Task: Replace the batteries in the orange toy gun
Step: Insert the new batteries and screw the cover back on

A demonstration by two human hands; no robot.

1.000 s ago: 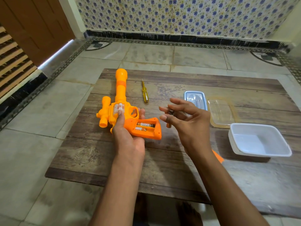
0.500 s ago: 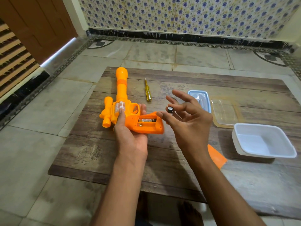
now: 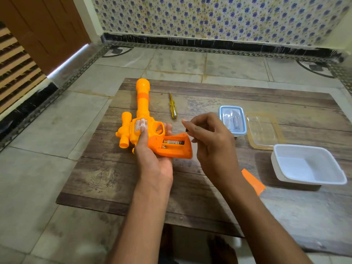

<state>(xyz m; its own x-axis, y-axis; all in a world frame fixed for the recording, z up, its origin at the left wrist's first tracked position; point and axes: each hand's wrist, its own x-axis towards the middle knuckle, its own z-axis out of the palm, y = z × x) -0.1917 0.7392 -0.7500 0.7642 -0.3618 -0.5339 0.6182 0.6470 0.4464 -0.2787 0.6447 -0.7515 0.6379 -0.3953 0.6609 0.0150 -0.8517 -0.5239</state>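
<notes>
Left hand (image 3: 152, 159) gripping toy gun (image 3: 142, 128), 1 battery (image 3: 173, 142) reading ALKALINE, right hand (image 3: 211, 141) pinching dark battery end (image 3: 187, 130)

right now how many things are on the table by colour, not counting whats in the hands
yellow: 1, screwdriver
orange: 1, flat cover piece
blue-rimmed: 1, small box
clear amber: 1, lid
white: 1, tub
total: 5
</notes>
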